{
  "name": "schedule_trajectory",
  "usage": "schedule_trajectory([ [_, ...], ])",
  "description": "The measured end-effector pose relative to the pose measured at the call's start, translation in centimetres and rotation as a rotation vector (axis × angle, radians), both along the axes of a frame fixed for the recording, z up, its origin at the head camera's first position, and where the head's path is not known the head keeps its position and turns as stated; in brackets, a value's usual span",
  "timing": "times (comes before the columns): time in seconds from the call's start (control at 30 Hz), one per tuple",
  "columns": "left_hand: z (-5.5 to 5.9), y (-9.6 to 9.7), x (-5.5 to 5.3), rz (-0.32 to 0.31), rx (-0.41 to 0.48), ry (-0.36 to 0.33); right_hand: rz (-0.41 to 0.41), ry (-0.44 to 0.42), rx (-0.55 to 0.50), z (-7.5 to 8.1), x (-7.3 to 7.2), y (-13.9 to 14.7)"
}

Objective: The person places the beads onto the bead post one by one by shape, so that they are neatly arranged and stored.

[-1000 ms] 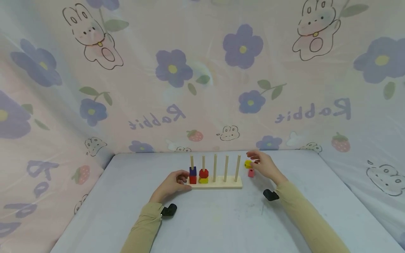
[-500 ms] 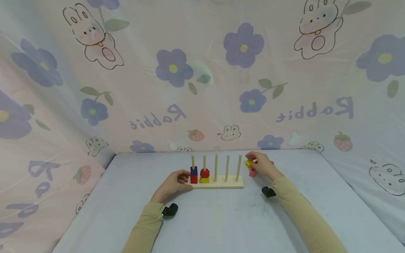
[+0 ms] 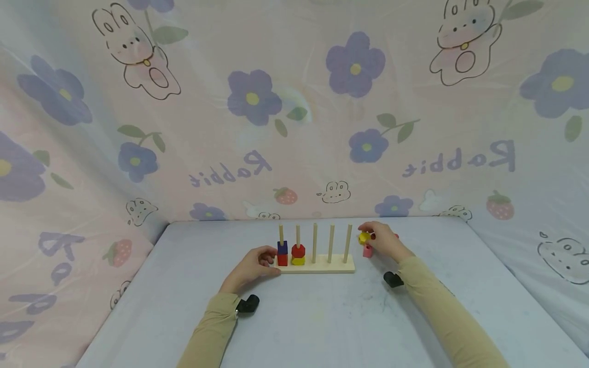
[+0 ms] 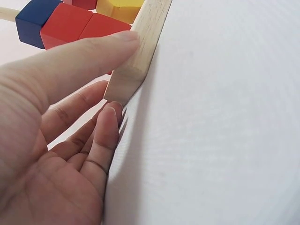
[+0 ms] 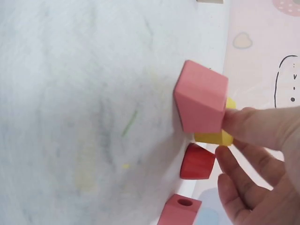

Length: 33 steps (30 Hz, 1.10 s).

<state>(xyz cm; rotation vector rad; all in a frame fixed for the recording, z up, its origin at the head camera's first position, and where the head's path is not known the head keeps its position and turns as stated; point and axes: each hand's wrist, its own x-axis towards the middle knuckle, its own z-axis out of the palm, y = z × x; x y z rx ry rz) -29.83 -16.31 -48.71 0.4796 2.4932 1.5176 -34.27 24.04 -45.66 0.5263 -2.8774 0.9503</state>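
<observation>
My left hand (image 3: 253,263) holds the left end of a wooden peg stand (image 3: 317,271), its thumb along the front edge and its fingers around the end. On the first peg a blue block (image 3: 282,248) sits over red; on the second, a red block (image 3: 298,251) sits over a yellow one (image 3: 298,261). Right of the stand, my right hand (image 3: 386,241) pinches a yellow block (image 3: 364,238) between thumb and fingers. A pink block (image 5: 201,98) stands close by and partly covers the yellow block in the right wrist view.
A red block (image 5: 198,161) and another pink block with a hole (image 5: 180,211) lie near my right fingers. The stand's other pegs (image 3: 315,243) rise bare. A patterned cloth (image 3: 294,128) hangs behind the white table (image 3: 313,322).
My right thumb and fingers have closed in on the yellow block, which has turned slightly. The left hand keeps its hold on the stand's end.
</observation>
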Motion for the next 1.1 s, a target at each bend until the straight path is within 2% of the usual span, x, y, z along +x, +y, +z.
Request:
schedule_trajectory([
  [0.07,0.0,0.0,0.0,-0.004,0.006,0.004,0.001,0.003,-0.002,0.0,0.1,0.0],
  [0.1,0.4,0.1,0.3,-0.007,0.013,0.006,0.006,0.007,-0.003,0.1,0.1,0.0],
  [0.3,0.3,0.1,0.3,-0.005,0.008,-0.005,0.027,0.004,-0.006,0.0,0.2,0.1],
  [0.33,-0.1,0.0,0.0,-0.001,0.004,-0.010,0.027,0.001,-0.005,0.0,0.2,0.1],
  [0.4,-0.2,0.0,0.0,-0.003,0.003,-0.011,0.028,-0.001,-0.002,0.0,0.3,0.1],
  [0.83,0.0,-0.2,0.0,0.000,0.009,-0.006,0.010,-0.021,-0.037,-0.1,0.7,0.0],
  [1.0,-0.1,-0.2,0.0,-0.001,0.002,-0.003,0.005,0.046,-0.068,0.2,1.3,0.4],
  [1.1,-0.1,-0.2,0.1,-0.002,-0.002,-0.001,0.003,0.093,-0.104,1.0,2.1,0.7],
])
